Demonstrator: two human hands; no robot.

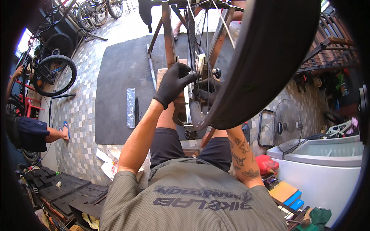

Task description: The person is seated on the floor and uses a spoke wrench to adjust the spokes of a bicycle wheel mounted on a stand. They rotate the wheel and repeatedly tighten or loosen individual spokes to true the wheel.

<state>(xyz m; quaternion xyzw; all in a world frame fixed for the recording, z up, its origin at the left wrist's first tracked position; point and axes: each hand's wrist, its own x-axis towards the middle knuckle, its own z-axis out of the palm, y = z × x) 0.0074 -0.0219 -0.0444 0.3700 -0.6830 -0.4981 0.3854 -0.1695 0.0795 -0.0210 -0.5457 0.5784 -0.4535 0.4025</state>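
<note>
A bicycle wheel [266,57] with a wide black tire stands upright before me in a metal wheel stand [168,36]. Thin spokes [208,42] run down through its middle. My left hand [172,84], in a black glove, is at the left side of the spokes, thumb and fingers pinched together; what lies between them is too small to make out. Beyond the spokes, close to the rim, is my right hand [206,91], also gloved. Spokes and tire cover most of it, so its fingers do not show well. A silver upright bar [187,104] of the stand is between my hands.
A dark mat [115,77] lies under the stand, with a clear plastic-wrapped strip [131,107] and a metal tube [151,69] on it. To the right are a fan [287,125] and a white chest freezer [316,181]. At left, another person [29,129] stands by a bicycle [56,75].
</note>
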